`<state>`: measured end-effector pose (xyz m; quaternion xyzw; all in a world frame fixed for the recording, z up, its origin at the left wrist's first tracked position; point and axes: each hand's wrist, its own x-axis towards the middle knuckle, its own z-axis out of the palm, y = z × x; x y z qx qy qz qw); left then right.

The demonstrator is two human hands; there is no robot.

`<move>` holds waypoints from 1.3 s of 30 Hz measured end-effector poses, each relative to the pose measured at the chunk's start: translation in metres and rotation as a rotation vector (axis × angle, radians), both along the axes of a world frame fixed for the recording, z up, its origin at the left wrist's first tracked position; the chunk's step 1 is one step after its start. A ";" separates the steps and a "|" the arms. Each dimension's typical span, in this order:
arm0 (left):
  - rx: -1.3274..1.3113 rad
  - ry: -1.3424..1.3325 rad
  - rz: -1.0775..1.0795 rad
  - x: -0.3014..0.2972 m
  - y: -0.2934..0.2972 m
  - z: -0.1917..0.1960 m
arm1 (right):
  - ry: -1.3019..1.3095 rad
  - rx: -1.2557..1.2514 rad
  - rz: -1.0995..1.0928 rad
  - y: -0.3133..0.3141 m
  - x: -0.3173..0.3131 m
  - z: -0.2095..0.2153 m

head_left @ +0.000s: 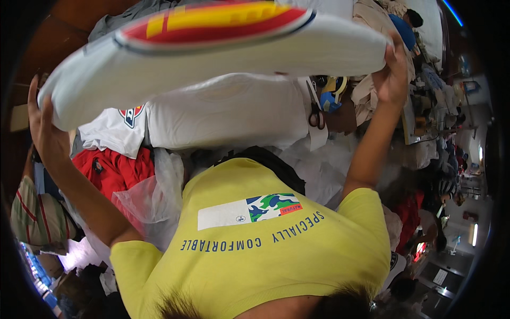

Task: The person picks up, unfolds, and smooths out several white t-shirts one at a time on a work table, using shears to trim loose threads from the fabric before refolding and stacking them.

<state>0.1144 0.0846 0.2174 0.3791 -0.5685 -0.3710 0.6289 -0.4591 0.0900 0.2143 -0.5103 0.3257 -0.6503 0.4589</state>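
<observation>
A white folded T-shirt [223, 63] with a red, yellow and dark blue print is stretched between my hands, raised at the top of the view. My left hand [49, 130] grips its left end, fingers partly behind the cloth. At the right end my right hand [391, 74] pinches the edge between thumb and fingers. Below it, another white T-shirt [228, 114] lies spread on the work surface. Beside that one, to the left, is a white garment [114, 130] with a similar printed emblem.
Dark-handled scissors [315, 116] lie right of the spread T-shirt, near a blue and yellow object [333, 94]. Red cloth [117, 170] and a clear plastic bag [154, 196] are at the near left. Beige cloth [366, 98] is piled at right. Other people appear in the right background.
</observation>
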 end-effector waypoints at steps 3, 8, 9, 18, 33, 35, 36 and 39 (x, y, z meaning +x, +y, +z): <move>-0.132 -0.321 0.009 0.045 -0.018 0.034 | 0.153 -0.136 0.086 -0.019 -0.029 0.042; -0.183 -0.326 0.109 0.023 -0.020 0.047 | 0.087 -0.171 0.082 -0.042 -0.030 0.066; 0.055 0.155 -0.120 0.019 -0.033 0.038 | 0.169 -0.111 0.124 -0.058 -0.028 0.056; 0.215 -0.115 0.028 0.049 -0.191 0.022 | 0.039 0.006 0.125 -0.275 -0.095 -0.014; 0.854 -0.369 0.186 -0.029 0.049 -0.227 | 0.261 0.785 -0.153 0.061 -0.023 -0.229; 0.827 -0.434 0.168 -0.025 0.071 -0.276 | 0.225 0.784 -0.162 0.092 -0.016 -0.278; 0.862 -0.356 0.165 -0.026 0.079 -0.287 | 0.230 0.823 -0.233 0.095 0.000 -0.279; 0.871 -0.391 0.237 -0.040 0.084 -0.274 | 0.325 0.870 -0.325 0.097 0.005 -0.278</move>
